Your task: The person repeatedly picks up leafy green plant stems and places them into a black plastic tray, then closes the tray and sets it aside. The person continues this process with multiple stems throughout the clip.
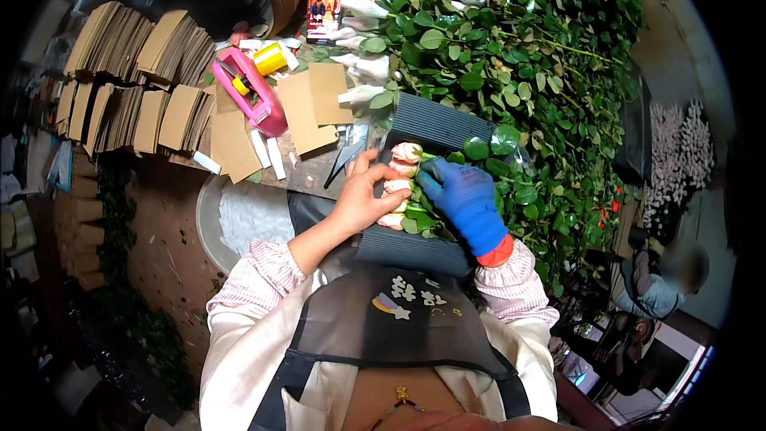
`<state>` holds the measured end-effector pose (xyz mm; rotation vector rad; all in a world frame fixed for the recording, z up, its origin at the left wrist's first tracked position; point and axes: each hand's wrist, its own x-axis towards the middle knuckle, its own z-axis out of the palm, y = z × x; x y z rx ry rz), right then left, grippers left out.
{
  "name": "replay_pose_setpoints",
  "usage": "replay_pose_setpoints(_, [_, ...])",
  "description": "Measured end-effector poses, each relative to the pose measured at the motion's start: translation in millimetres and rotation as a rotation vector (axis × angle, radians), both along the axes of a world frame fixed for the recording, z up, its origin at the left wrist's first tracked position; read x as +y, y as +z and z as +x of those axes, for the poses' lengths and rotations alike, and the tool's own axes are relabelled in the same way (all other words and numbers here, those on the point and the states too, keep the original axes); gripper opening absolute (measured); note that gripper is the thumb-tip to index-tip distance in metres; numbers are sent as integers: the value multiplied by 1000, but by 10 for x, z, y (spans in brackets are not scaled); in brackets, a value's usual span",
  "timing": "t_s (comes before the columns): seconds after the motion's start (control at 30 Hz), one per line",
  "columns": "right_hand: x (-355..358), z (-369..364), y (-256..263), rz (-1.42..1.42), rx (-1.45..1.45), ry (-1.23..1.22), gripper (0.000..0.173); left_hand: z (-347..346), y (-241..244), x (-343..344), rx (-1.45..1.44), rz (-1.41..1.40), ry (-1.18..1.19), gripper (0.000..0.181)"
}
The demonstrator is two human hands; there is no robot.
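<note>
Several pale pink and cream roses (pixel 406 152) lie in a column on a dark ridged sheet (pixel 413 249), heads to the left and leafy stems to the right. My bare left hand (pixel 370 193) rests over the heads, thumb and forefinger around one rose head (pixel 395 185). From the right, my right hand (pixel 464 199), in a blue knitted glove, has its fingertips at the stems just behind the upper heads, seemingly pinching them. The glove hides part of the stems and leaves. Scissors (pixel 350 152) with a dark handle lie just beyond my left hand.
Cut rose stems (pixel 508 42) with white-netted heads (pixel 365 94) pile up ahead. A pink tape dispenser (pixel 251 93), yellow tape roll (pixel 270 58), cardboard pieces (pixel 305 111) and a phone (pixel 324 12) lie left. Cardboard stacks (pixel 108 42) stand beyond. A white-filled tub (pixel 251 218) sits below; another person (pixel 652 287) is right.
</note>
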<state>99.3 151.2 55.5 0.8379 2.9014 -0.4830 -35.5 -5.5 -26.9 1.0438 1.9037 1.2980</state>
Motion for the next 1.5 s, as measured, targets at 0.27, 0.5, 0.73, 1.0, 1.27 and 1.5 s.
replay_pose_setpoints(0.27, [22, 10, 8, -2, -23, 23, 24, 12, -60, 5, -57, 96, 78, 54])
replay_pose_setpoints(0.5, [-20, 123, -187, 38, 99, 107, 24, -78, -118, 87, 18, 67, -53, 65])
replay_pose_setpoints(0.73, [-164, 128, 408, -335, 317, 15, 24, -78, -19, 175, 13, 43, 76, 43])
replay_pose_setpoints(1.0, [-52, 331, -52, -57, 349, 82, 39, -42, -4, 181, 66, 27, 108, 34])
replay_pose_setpoints(1.27, [-97, 176, -85, 78, 155, 121, 57, -24, -22, 172, 106, 21, 99, 30])
replay_pose_setpoints(1.5, [-212, 96, -217, 231, -12, 105, 56, 58, 67, 191, 94, 65, 159, 35])
